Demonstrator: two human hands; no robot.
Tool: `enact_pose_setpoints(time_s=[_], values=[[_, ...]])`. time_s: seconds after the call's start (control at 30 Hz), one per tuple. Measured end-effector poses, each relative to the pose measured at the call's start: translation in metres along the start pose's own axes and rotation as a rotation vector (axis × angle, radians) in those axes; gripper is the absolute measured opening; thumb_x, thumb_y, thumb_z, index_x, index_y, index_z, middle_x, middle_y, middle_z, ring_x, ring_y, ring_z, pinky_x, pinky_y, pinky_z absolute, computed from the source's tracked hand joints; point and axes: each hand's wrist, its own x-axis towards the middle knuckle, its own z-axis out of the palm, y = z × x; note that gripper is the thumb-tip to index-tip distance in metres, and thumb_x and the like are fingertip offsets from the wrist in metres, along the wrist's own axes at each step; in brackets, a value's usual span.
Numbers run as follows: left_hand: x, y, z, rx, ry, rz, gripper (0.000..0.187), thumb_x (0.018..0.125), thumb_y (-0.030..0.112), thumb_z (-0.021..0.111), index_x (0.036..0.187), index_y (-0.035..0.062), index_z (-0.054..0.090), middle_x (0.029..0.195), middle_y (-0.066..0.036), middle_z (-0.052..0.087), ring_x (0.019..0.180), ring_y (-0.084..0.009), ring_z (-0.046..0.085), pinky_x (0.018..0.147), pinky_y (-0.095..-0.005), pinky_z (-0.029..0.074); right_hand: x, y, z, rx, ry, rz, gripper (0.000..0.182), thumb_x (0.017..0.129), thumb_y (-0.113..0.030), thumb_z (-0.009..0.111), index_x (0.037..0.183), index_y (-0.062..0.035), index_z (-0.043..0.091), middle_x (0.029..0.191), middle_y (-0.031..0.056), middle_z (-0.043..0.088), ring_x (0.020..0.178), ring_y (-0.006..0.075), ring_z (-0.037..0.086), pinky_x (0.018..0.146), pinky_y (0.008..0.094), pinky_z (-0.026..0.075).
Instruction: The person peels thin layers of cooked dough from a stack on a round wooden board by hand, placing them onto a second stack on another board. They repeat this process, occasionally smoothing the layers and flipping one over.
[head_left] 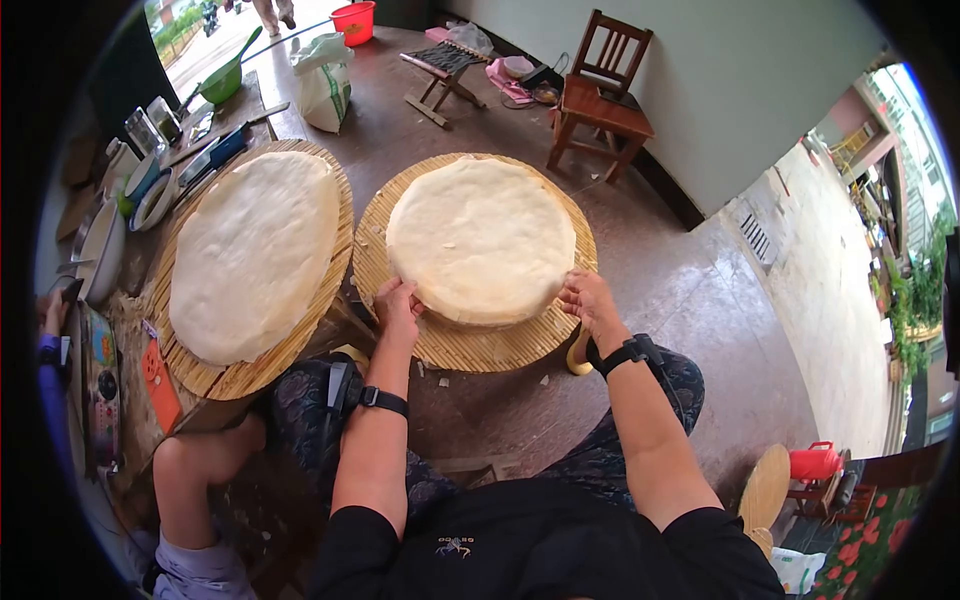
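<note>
A thick, round, pale dough sheet (480, 235) lies on a round slatted bamboo mat (470, 345) in front of me. At its near left edge, my left hand (398, 303) has its fingers curled in and pinches the rim. My right hand (590, 300) grips the near right edge, fingertips pressed together on the dough. A second large dough sheet (255, 255) rests on another round bamboo mat (338, 215) to the left, touched by neither hand.
A cluttered table (150, 270) on the left holds bowls, jars and a green ladle (222, 82). Another person's hand (52, 312) shows at the far left. Beyond stand a white sack (322, 85), a folding stool (445, 65) and a wooden chair (600, 105).
</note>
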Motion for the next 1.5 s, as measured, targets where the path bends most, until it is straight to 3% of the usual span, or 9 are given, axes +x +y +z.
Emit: enact_pose_setpoints(time_s=[0.3, 0.5, 0.7, 0.93, 1.1, 1.5], values=[[0.018, -0.014, -0.007, 0.016, 0.085, -0.012, 0.02, 0.078, 0.005, 0.052, 0.096, 0.0012, 0.058, 0.072, -0.005, 0.062, 0.052, -0.0127, 0.056, 0.044, -0.0251, 0.041, -0.005, 0.002, 0.003, 0.034, 0.022, -0.012, 0.014, 0.081, -0.01, 0.054, 0.094, -0.0057, 0.053, 0.073, 0.004, 0.056, 0.059, 0.012, 0.054, 0.047, 0.0239, 0.045], [0.015, -0.01, -0.004, 0.108, 0.144, -0.007, 0.022, 0.077, 0.003, 0.052, 0.099, -0.0014, 0.055, 0.069, -0.006, 0.058, 0.049, -0.0126, 0.052, 0.041, -0.0248, 0.04, -0.008, 0.007, 0.006, 0.008, 0.04, -0.039, 0.013, 0.081, -0.01, 0.054, 0.093, -0.0063, 0.053, 0.073, 0.0038, 0.057, 0.059, 0.0119, 0.055, 0.048, 0.0239, 0.045], [0.01, -0.006, -0.002, 0.121, 0.155, -0.02, 0.028, 0.076, 0.004, 0.054, 0.103, -0.0018, 0.053, 0.069, -0.006, 0.055, 0.049, -0.0127, 0.049, 0.041, -0.0253, 0.04, -0.004, 0.007, 0.006, 0.12, -0.019, -0.021, 0.013, 0.081, -0.01, 0.054, 0.093, -0.006, 0.053, 0.075, 0.0034, 0.057, 0.06, 0.0115, 0.055, 0.049, 0.024, 0.045], [0.01, -0.006, -0.002, 0.124, 0.156, -0.045, 0.032, 0.074, 0.004, 0.057, 0.106, 0.0029, 0.051, 0.07, -0.003, 0.052, 0.052, -0.0113, 0.047, 0.045, -0.0246, 0.04, -0.007, 0.01, 0.005, -0.014, 0.059, -0.041, 0.015, 0.081, -0.012, 0.054, 0.095, -0.0046, 0.054, 0.076, 0.0035, 0.056, 0.062, 0.0121, 0.055, 0.047, 0.0241, 0.044], [0.015, -0.011, -0.002, 0.122, 0.155, -0.016, 0.02, 0.076, 0.002, 0.053, 0.096, 0.0011, 0.054, 0.067, -0.005, 0.056, 0.047, -0.0116, 0.049, 0.04, -0.0236, 0.04, -0.005, 0.013, 0.004, -0.015, 0.079, -0.053, 0.015, 0.081, -0.013, 0.054, 0.094, -0.0052, 0.054, 0.077, 0.0037, 0.056, 0.061, 0.0127, 0.054, 0.046, 0.0239, 0.042], [0.015, -0.009, -0.004, 0.115, 0.132, -0.024, 0.029, 0.076, 0.002, 0.053, 0.104, -0.0008, 0.05, 0.07, -0.007, 0.057, 0.049, -0.0129, 0.051, 0.04, -0.0249, 0.04, -0.001, -0.002, 0.002, 0.115, 0.036, -0.05, 0.013, 0.081, -0.018, 0.056, 0.09, -0.0087, 0.054, 0.08, 0.0016, 0.056, 0.066, 0.0116, 0.053, 0.055, 0.0248, 0.042]])
